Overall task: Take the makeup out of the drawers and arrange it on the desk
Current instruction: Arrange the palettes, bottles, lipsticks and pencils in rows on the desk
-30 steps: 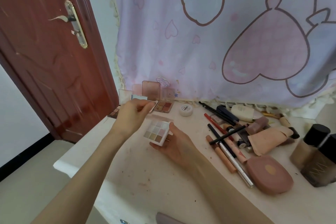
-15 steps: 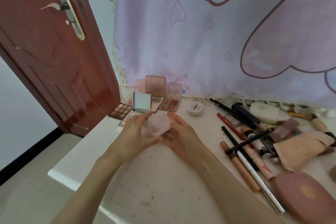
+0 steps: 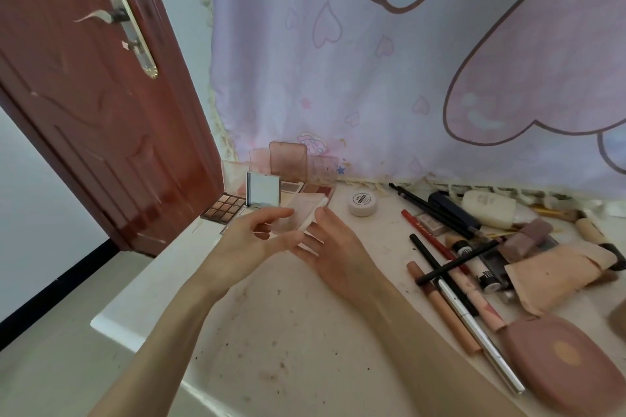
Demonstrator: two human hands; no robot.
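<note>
Pink-tinted and translucent, the small eyeshadow palette [image 3: 299,215] sits between both hands above the bench [image 3: 305,332]: the left hand [image 3: 252,240] pinches its near edge while the right hand [image 3: 333,247] cradles it from beneath, fingers curled round its side. Much looks done, with open palettes [image 3: 271,186] propped by the curtain and pencils, tubes and a compact [image 3: 562,355] spread to the right. This palette is not yet set down, and no drawers are in view, so what remains I cannot tell.
</note>
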